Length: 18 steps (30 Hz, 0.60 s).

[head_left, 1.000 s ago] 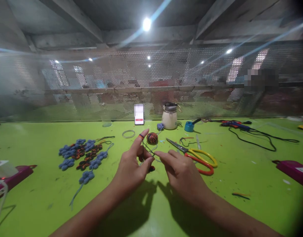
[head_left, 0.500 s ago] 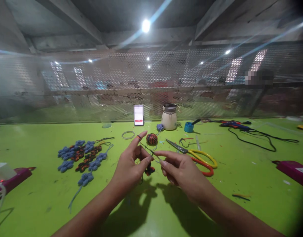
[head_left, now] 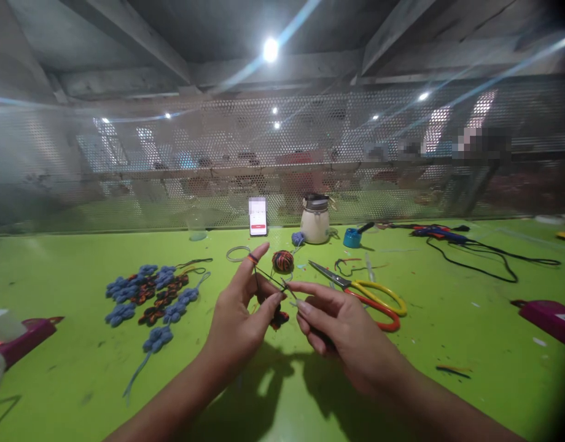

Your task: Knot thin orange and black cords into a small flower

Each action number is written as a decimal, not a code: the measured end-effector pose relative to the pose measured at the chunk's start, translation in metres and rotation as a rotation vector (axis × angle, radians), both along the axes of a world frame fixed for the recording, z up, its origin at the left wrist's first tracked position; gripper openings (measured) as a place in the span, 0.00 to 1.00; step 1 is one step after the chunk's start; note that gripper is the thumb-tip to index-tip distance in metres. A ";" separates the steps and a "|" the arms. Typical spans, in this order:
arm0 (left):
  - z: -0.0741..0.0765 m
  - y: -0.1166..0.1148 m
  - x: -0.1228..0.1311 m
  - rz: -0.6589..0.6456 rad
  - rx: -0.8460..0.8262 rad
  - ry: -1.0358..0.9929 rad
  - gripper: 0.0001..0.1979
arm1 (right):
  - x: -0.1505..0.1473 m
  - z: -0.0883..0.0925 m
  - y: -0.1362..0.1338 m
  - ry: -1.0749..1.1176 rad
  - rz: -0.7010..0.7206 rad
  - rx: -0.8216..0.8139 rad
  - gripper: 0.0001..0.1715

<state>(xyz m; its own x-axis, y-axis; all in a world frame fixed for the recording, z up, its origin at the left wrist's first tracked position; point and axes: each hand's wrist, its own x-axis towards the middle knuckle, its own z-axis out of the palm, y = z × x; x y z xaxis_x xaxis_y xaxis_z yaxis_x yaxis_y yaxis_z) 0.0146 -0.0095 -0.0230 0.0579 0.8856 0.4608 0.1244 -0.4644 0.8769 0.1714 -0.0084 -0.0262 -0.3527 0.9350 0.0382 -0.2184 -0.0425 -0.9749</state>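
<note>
Nearest, above the green worktop [head_left: 75,393], two hands come together. The left hand [head_left: 242,312] pinches a small crocheted piece [head_left: 279,320] at its top edge between thumb and fingers, with the index finger raised and yarn [head_left: 253,258] wrapped round it, the strand running taut toward the pinch. The right hand [head_left: 335,316] grips what looks like a slim hook [head_left: 292,295] between thumb and index finger, its tip at the stitches; the other fingers curl underneath. The black and orange piece hangs below the left thumb, partly hidden, clear of the worktop. It should be very light, soft and floppy, with nothing fragile about it, though a loose loop could slip or unravel; the best hold is close beside the working loop, on firm stitches. The hook is likely stiff and smooth, so a light fingertip grip suits it. To the right lie scissors [head_left: 379,299], their blades slightly parted, just beyond the right hand; to the left, well apart from the hands, blue and dark flowers [head_left: 165,299] lie grouped. Beyond the hands sit the yarn ball [head_left: 282,261] and a ring [head_left: 237,253], then a jar [head_left: 315,223] and an upright phone [head_left: 258,217] before a mesh screen [head_left: 209,147].
</note>
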 end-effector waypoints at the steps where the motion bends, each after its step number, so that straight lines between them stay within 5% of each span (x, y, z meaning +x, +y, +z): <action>1: 0.000 0.000 -0.001 0.007 0.013 0.027 0.30 | -0.001 0.000 0.000 -0.018 -0.014 0.022 0.21; 6: 0.000 0.001 -0.003 0.007 -0.032 0.078 0.16 | -0.002 0.001 -0.001 -0.005 -0.037 0.032 0.21; 12: 0.005 0.002 0.000 -0.101 -0.149 -0.172 0.32 | 0.001 0.000 0.001 0.069 0.041 -0.080 0.21; 18: 0.004 0.005 0.000 -0.057 -0.124 -0.199 0.36 | -0.002 0.001 0.002 -0.088 -0.058 0.078 0.18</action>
<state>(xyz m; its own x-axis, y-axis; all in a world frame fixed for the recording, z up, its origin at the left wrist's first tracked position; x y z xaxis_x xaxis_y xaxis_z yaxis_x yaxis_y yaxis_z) 0.0147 -0.0049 -0.0189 0.0280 0.9341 0.3560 -0.0799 -0.3529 0.9323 0.1699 -0.0064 -0.0253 -0.3034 0.9493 0.0828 -0.1314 0.0444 -0.9903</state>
